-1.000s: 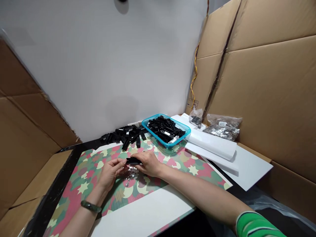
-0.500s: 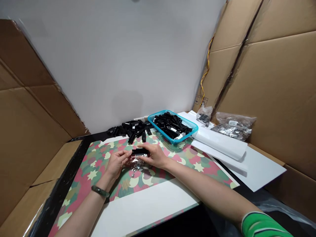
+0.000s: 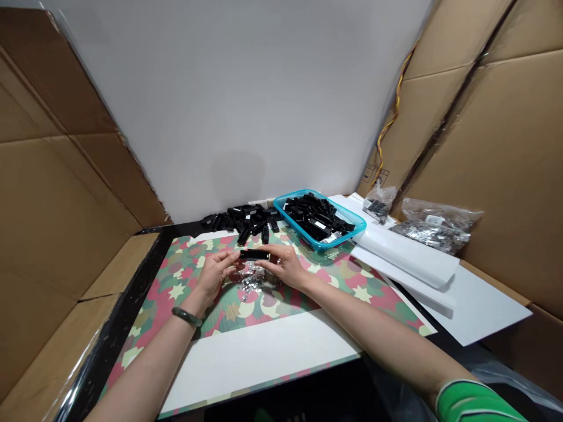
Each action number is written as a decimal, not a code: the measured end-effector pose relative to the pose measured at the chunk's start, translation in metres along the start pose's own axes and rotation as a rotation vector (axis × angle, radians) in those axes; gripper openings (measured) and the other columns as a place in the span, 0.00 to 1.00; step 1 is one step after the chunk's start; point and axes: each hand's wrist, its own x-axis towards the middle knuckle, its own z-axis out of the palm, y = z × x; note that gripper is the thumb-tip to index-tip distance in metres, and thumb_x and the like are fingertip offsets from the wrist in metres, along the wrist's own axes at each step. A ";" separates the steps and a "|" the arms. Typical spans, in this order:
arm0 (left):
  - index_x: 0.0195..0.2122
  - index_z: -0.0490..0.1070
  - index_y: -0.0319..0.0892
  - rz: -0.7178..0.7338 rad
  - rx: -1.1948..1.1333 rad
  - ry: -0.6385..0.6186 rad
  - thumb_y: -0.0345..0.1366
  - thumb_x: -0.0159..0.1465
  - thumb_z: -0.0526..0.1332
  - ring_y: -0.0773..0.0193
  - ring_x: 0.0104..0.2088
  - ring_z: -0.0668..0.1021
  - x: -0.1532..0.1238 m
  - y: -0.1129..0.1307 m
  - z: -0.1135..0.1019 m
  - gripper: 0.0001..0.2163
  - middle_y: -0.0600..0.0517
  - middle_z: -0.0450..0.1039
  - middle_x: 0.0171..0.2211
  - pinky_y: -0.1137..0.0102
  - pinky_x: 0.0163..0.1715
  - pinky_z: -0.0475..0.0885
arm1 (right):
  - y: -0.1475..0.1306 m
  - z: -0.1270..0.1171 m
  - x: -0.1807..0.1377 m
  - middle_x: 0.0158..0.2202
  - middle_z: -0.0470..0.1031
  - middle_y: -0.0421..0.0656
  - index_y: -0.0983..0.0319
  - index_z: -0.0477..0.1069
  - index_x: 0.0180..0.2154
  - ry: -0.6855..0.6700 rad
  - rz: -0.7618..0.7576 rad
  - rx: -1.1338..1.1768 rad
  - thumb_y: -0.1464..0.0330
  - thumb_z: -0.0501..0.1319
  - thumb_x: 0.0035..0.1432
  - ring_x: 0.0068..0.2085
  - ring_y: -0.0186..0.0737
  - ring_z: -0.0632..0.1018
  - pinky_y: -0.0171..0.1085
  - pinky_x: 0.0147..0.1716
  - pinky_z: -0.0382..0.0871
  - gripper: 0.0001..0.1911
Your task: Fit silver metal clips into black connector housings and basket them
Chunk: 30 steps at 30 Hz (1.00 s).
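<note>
My left hand (image 3: 216, 273) and my right hand (image 3: 285, 266) hold a small black rectangular part (image 3: 254, 255) between them, each pinching one end above the patterned mat (image 3: 176, 287). Just beneath the part lies a small heap of shiny metal pieces (image 3: 250, 278). A green bangle sits on my left wrist. Behind my hands a pile of loose black parts (image 3: 241, 220) is spread along the wall. A turquoise tray (image 3: 358, 224) filled with more black parts stands to the right of that pile.
White sheets (image 3: 475, 305) lie at the right, with a clear bag of metal pieces (image 3: 433, 225) and a smaller bag of black parts (image 3: 377, 205) on them. Cardboard walls enclose both sides. A white board (image 3: 264, 357) covers the mat's near edge.
The head camera has swung left, so everything sits further right in view. My hands have lifted the black part slightly and keep hold of it.
</note>
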 end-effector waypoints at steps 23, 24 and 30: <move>0.34 0.80 0.37 0.117 -0.054 0.171 0.40 0.43 0.76 0.61 0.33 0.79 0.005 -0.005 -0.004 0.18 0.45 0.79 0.38 0.65 0.34 0.79 | -0.003 0.002 0.001 0.35 0.73 0.44 0.62 0.77 0.32 -0.391 0.083 -0.332 0.72 0.70 0.55 0.43 0.44 0.71 0.45 0.45 0.63 0.03; 0.34 0.79 0.37 0.110 -0.066 0.166 0.39 0.44 0.76 0.61 0.33 0.79 0.005 -0.005 -0.004 0.18 0.46 0.79 0.37 0.65 0.34 0.79 | -0.003 0.002 0.002 0.34 0.74 0.43 0.62 0.76 0.31 -0.384 0.102 -0.316 0.73 0.69 0.55 0.42 0.44 0.72 0.45 0.45 0.63 0.04; 0.32 0.76 0.37 0.038 -0.183 0.116 0.33 0.47 0.74 0.62 0.34 0.79 0.004 -0.004 -0.004 0.13 0.47 0.78 0.35 0.65 0.36 0.79 | -0.005 0.004 0.001 0.30 0.77 0.40 0.62 0.74 0.29 -0.230 0.150 -0.055 0.77 0.65 0.57 0.33 0.37 0.75 0.38 0.38 0.67 0.06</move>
